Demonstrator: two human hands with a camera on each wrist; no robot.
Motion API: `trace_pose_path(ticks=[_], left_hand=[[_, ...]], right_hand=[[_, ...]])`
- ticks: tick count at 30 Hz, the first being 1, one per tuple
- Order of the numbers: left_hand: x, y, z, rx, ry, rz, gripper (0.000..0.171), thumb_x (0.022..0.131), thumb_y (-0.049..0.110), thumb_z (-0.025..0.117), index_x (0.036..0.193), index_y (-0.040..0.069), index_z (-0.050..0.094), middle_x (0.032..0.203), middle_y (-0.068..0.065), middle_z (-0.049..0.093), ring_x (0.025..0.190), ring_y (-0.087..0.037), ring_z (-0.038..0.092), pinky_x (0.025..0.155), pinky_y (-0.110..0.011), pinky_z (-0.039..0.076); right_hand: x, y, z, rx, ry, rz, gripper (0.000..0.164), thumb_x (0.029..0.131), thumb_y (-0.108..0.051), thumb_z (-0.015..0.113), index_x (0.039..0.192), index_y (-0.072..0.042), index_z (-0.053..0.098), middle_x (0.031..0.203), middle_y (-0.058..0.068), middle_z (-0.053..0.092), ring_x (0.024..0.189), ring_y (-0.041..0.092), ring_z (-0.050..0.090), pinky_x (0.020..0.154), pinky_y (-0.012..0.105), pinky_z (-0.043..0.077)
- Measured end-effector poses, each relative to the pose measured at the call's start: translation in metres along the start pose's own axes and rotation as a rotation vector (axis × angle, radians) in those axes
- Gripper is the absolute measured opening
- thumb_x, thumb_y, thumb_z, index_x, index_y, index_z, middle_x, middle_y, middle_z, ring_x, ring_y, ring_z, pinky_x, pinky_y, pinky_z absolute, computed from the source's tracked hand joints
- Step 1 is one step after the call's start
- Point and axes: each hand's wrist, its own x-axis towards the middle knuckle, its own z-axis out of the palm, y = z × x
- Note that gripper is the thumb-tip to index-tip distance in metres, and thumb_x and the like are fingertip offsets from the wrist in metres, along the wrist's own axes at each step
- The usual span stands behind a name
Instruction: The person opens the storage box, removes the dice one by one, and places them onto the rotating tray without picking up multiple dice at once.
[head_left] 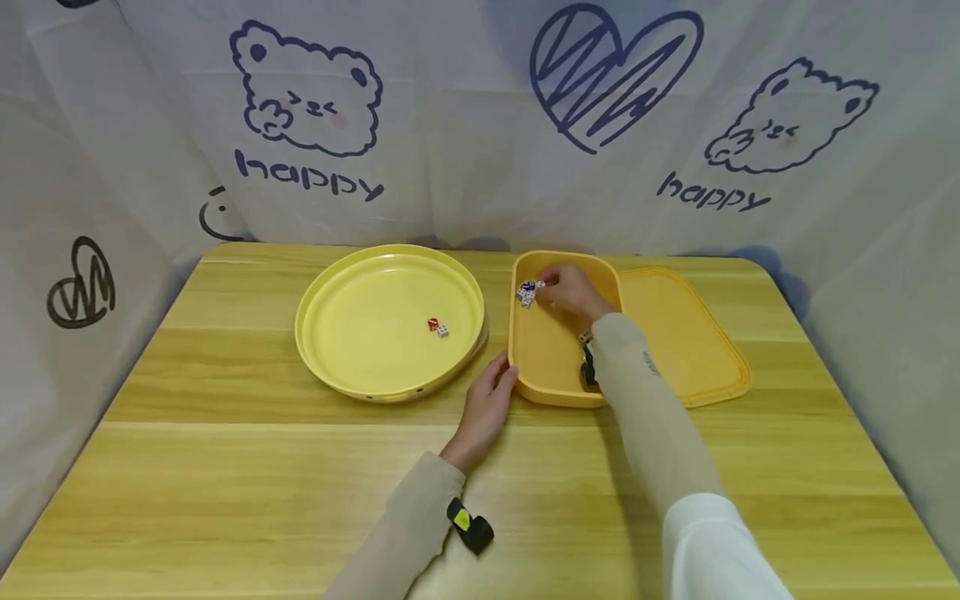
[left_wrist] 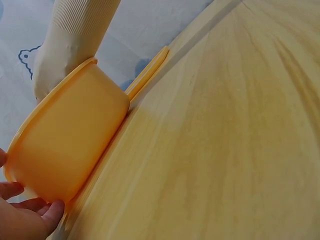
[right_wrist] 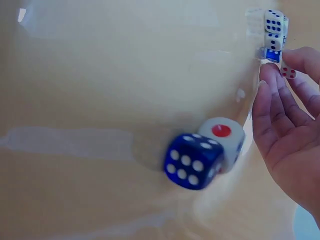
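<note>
Inside the orange box (head_left: 551, 354), my right hand (head_left: 570, 290) reaches toward the far left corner. Thumb and fingertips pinch a white die with red dots (right_wrist: 288, 73). Beside them a small cluster of white and blue dice (head_left: 527, 292) lies against the box wall. A blue die (right_wrist: 192, 162) and a white die with one red dot (right_wrist: 223, 137) sit close together nearer the right wrist camera. My left hand (head_left: 485, 408) rests its extended fingers and thumb against the outside of the box's near left corner, with one fingertip at the rim in the left wrist view.
Left of the box stands a round yellow tray (head_left: 360, 325) holding a red die (head_left: 432, 324) and a white die (head_left: 443, 331). A flat orange lid (head_left: 682, 333) lies to the box's right. Behind the wooden table (head_left: 247, 500) hangs a white cloth (head_left: 457, 125) with drawings.
</note>
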Motion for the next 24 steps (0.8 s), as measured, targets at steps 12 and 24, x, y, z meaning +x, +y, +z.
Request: trace_pose_path(ticks=[12, 24], left_hand=[[0.0, -0.001, 0.0, -0.006, -0.011, 0.008, 0.045, 0.104, 0.022, 0.044, 0.145, 0.004, 0.043, 0.144, -0.013, 0.046, 0.134, -0.023, 0.039, 0.111, -0.039, 0.031], [-0.003, -0.001, 0.0, 0.003, 0.007, -0.005, 0.045, 0.103, 0.023, 0.046, 0.144, 0.004, 0.044, 0.144, -0.011, 0.047, 0.133, -0.021, 0.039, 0.11, -0.037, 0.032]], right_hand=[[-0.01, -0.025, -0.012, 0.102, -0.044, -0.037, 0.028, 0.095, -0.011, 0.06, 0.117, 0.006, 0.059, 0.102, 0.017, 0.059, 0.09, 0.033, 0.057, 0.078, 0.038, 0.052], [-0.017, -0.053, -0.012, 0.193, -0.121, -0.092, 0.036, 0.095, -0.013, 0.061, 0.124, 0.007, 0.057, 0.107, 0.017, 0.059, 0.103, 0.038, 0.056, 0.088, 0.048, 0.051]])
